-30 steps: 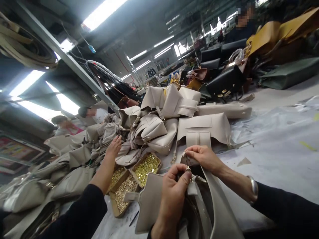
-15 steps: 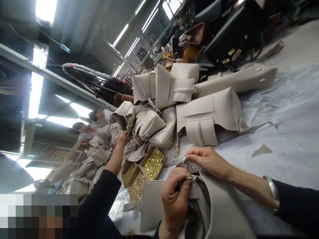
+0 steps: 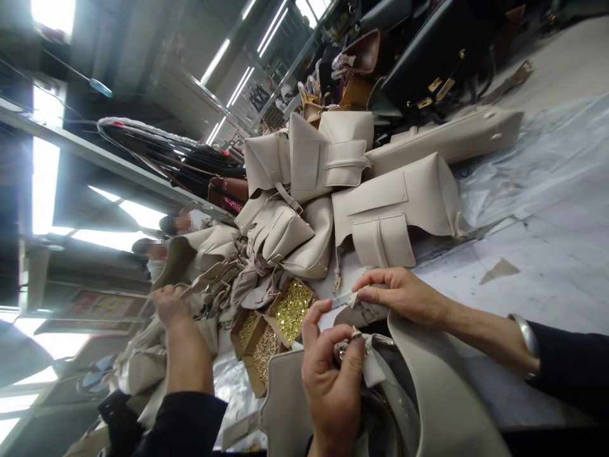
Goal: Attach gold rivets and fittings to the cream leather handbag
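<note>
"Handled what?"
"Above the open bag [image 3: 442, 381] up front, clamped a metal piece [image 3: 356, 334] with the left hand [image 3: 332, 374]; just beyond, pinched cloth [image 3: 367, 313] with the right hand [image 3: 409, 299]."
"Reached which step?"
"Seemingly positioned the piece; probably called for steady holding next."

Bench [image 3: 457, 284]: pale surface, marked | Far side: heaped cream bags [image 3: 316, 247]; single bag [image 3: 428, 193] lies beside heap; long bag [image 3: 451, 141] lies behind it | Left of centre: cardboard trays [image 3: 257, 379] stand grouped, near heap | Right: wrinkled plastic sheeting [image 3: 542, 168]; flat beige scrap [image 3: 499, 271] lies apart | Near side: open beige bag [image 3: 442, 387], base hidden
</note>
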`<state>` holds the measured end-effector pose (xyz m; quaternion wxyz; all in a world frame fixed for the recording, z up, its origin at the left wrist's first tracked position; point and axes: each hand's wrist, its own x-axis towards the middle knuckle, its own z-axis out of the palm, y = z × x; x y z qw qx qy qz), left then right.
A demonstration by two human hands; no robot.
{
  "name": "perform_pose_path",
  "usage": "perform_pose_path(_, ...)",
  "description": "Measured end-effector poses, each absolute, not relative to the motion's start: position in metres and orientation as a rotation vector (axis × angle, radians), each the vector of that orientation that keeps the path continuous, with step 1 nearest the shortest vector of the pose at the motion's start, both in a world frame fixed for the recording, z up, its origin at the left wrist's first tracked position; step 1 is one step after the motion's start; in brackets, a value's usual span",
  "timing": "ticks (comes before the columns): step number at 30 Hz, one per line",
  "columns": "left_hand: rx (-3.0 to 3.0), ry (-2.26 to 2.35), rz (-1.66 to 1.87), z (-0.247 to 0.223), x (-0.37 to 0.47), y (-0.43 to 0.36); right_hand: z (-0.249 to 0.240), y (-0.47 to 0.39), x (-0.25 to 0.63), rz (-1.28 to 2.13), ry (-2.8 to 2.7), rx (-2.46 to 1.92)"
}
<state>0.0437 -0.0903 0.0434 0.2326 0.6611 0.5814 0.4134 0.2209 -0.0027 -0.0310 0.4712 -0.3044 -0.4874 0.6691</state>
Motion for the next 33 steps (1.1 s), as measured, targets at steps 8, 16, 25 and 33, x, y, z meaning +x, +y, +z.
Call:
perform_pose_path(8,1.530,1.496,0.953,0.056,0.041,-0.077,-0.034,0.000,0.226,1.386,-1.365,-0.675)
perform_pose_path(16,1.553,1.490,0.932,0.059,0.043,-0.075,-0.023,-0.001,0.238,0.586,-1.697,-0.796)
perform_pose_path(25,1.592,1.475,0.966,0.052,0.038,-0.076,-0.014,-0.011,0.237,0.205,-1.845,-0.701)
perform_pose_path(33,1.543,1.464,0.985,0.051,0.038,-0.075,-0.013,-0.014,0.238,0.347,-1.977,-0.861)
